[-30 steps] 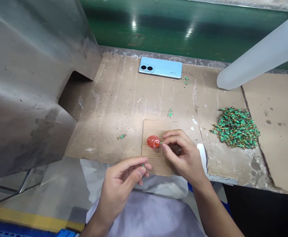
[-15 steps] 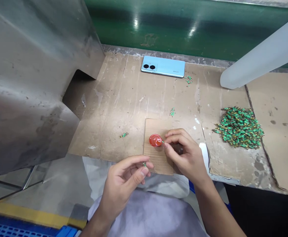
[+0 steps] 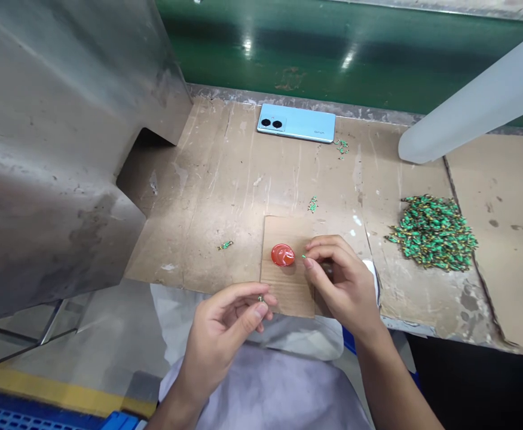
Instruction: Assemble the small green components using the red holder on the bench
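Observation:
Between the thumb and index finger of my left hand (image 3: 229, 325) is a small green piece (image 3: 260, 298), just off the near left edge of a cardboard rectangle (image 3: 288, 292). My right hand (image 3: 342, 280) pinches another tiny green piece (image 3: 303, 257) at its fingertips, a short way right of a round red glossy object (image 3: 283, 255). That red object lies on the cardboard, and neither hand touches it. A single green and dark piece (image 3: 226, 245) lies on the table left of the cardboard.
A large pile of green and gold pieces (image 3: 436, 233) sits at the right. Small clusters (image 3: 312, 204) (image 3: 342, 147) lie farther back, near a light blue phone (image 3: 297, 123). A white tube (image 3: 471, 101) leans at back right; a metal housing (image 3: 59, 155) stands left.
My right hand has drawn back slightly to the right, taking its tiny green piece away from the edge of the red object. My left hand has hardly moved.

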The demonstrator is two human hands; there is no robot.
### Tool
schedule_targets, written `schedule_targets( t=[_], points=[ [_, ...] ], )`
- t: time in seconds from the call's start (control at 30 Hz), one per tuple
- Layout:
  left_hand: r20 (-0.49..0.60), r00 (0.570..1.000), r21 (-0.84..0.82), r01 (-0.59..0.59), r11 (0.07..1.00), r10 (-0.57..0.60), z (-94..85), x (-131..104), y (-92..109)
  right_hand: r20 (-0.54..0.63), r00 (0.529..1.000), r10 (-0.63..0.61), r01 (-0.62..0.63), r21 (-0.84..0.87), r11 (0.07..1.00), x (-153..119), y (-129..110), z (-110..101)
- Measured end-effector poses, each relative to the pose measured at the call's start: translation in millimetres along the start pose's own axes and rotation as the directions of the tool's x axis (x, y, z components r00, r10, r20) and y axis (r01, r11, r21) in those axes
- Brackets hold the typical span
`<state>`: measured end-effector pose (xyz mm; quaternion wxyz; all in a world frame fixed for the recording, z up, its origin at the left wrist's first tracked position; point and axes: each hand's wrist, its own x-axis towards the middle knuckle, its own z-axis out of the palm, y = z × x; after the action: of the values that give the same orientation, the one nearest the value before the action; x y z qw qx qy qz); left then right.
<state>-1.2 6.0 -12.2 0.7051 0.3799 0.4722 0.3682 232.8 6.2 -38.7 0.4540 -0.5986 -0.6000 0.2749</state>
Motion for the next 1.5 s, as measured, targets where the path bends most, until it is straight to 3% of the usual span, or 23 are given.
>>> schedule_targets(
  t=[0.17, 0.3, 0.47, 0.77, 1.5],
  points=[
    [0.004, 1.0, 0.01, -0.024, 1.0, 0.024, -1.0, -0.9, 1.4, 0.043, 0.995, -0.095, 0.102, -0.189, 0.977, -12.4, -2.3, -25.2],
    [0.012, 1.0, -0.028, -0.006, 1.0, 0.006, 0.8, -1.3, 1.1, 0.087, 0.99, -0.11, 0.123, -0.175, 0.977, -21.8, -5.3, -31.4],
    [0.016, 0.999, 0.0, -0.029, 1.0, 0.029, 3.6, -3.9, 0.5, 0.072, 0.992, -0.1, 0.109, -0.145, 0.983, -22.6, -6.6, -21.8],
    [0.015, 0.999, 0.066, -0.03, 0.997, 0.029, 1.2, -8.3, 1.8, -0.018, 0.996, -0.083, 0.082, -0.057, 0.995, 1.8, -4.7, 8.5],
    [0.004, 0.999, 0.123, -0.041, 0.992, 0.04, -4.4, -9.0, -4.6, -0.013, 0.997, -0.082, 0.081, -0.058, 0.995, 3.3, -2.1, 9.7]
  ],
)
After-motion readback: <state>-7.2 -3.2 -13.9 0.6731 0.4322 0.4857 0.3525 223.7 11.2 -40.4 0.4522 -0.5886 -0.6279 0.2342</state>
